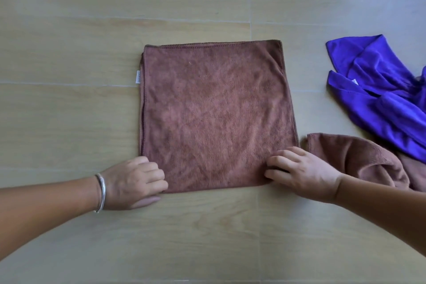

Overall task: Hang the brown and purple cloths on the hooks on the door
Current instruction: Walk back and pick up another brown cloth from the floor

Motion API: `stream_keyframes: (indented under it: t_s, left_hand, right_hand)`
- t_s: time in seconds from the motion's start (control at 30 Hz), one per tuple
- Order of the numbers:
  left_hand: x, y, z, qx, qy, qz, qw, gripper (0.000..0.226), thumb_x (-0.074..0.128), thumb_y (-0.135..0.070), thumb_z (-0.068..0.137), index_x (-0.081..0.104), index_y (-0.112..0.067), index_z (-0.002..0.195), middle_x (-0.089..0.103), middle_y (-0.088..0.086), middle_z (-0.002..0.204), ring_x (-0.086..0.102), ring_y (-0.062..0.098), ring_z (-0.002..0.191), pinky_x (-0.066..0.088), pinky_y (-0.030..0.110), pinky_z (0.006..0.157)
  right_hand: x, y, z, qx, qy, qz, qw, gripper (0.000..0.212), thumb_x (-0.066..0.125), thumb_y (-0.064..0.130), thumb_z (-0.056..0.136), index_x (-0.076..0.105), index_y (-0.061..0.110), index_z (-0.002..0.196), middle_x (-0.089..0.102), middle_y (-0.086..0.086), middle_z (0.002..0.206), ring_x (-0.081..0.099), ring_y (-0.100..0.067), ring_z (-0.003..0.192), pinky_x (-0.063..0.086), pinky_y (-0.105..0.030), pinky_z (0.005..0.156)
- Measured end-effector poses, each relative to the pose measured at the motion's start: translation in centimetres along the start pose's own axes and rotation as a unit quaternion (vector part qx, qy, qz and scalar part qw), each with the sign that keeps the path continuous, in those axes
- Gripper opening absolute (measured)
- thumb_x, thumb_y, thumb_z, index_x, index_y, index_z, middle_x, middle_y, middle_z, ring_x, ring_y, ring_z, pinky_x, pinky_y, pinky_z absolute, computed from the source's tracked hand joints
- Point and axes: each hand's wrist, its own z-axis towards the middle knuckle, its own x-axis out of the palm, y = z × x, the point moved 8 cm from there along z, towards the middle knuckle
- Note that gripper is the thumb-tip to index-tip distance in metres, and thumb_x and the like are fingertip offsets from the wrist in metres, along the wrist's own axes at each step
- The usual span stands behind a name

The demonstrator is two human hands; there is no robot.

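1. The left hand, a silver bracelet on its wrist, rests on the wooden floor with its fingers curled onto the near left corner of the folded brown cloth; whether it grips the fabric I cannot tell.
2. The folded brown cloth lies flat and square mid-floor, a white tag on its left edge.
3. The right hand presses the cloth's near right corner, fingers bent and slightly apart.
4. A second brown cloth lies crumpled just right of it.
5. The purple cloth lies rumpled at the right edge, overlapping that second one.
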Motion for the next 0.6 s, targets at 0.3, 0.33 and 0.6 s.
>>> stream_keyframes:
  t_s: [0.3,0.33,0.6]
  left_hand:
    - [-1.7,0.8,0.2,0.013,0.008,0.039,0.999,0.020,0.053,-0.024,0.083,0.060,-0.021,0.064,0.054,-0.005,0.063,0.052,0.016,0.054,0.044,0.026,0.049]
    - [-2.4,0.8,0.3,0.007,0.010,0.050,0.999,0.022,0.050,-0.020,0.082,0.060,-0.021,0.062,0.053,-0.005,0.060,0.052,0.015,0.052,0.044,0.026,0.048]
    - [-13.6,1.0,-2.4,-0.156,0.006,0.017,0.988,0.035,0.032,-0.006,0.066,0.067,-0.014,0.066,0.059,0.001,0.058,0.057,0.021,0.045,0.042,0.024,0.034]
  right_hand:
    - [-0.8,-1.1,1.1,0.026,0.041,-0.040,0.998,0.020,0.047,0.013,0.092,0.061,0.015,0.077,0.059,-0.003,0.082,0.051,-0.023,0.066,0.046,-0.036,0.057]
    - [-1.5,-1.0,1.4,0.037,0.038,-0.036,0.998,0.018,0.051,0.013,0.090,0.060,0.015,0.075,0.057,-0.003,0.079,0.050,-0.023,0.064,0.046,-0.036,0.056]
    - [-13.0,-2.3,2.7,0.253,0.006,0.010,0.967,0.014,0.070,0.015,0.084,0.064,0.009,0.073,0.059,-0.006,0.071,0.060,-0.028,0.060,0.051,-0.037,0.054]
